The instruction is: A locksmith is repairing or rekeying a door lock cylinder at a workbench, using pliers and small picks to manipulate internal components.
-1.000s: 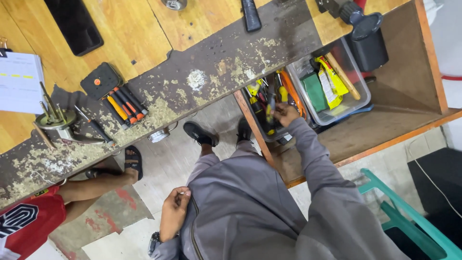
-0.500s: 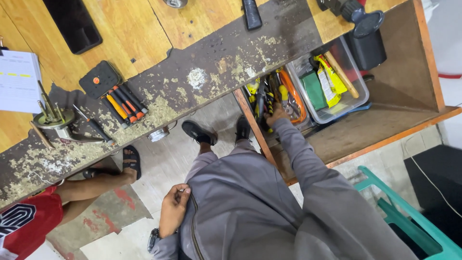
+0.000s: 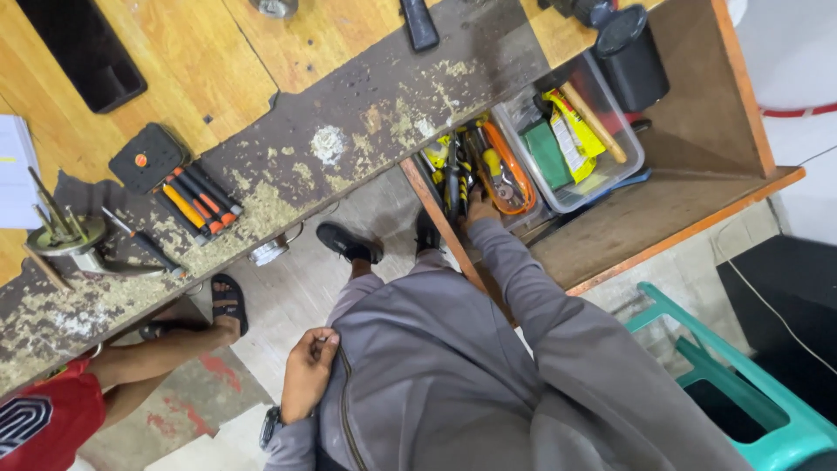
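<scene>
Under the worn surface (image 3: pixel 366 148), on the shelf, the tool tray (image 3: pixel 475 174) of pliers is taking the right hand (image 3: pixel 479 208), which has pushed deeper among the handles; its grip is hidden, so I cannot tell. The left hand (image 3: pixel 307 373) is staying against the grey jacket (image 3: pixel 436 375), fingers curled, holding nothing visible.

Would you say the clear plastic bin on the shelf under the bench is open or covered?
Open: the clear bin has no lid, and its green and yellow packets and wooden handle show from above.
</scene>
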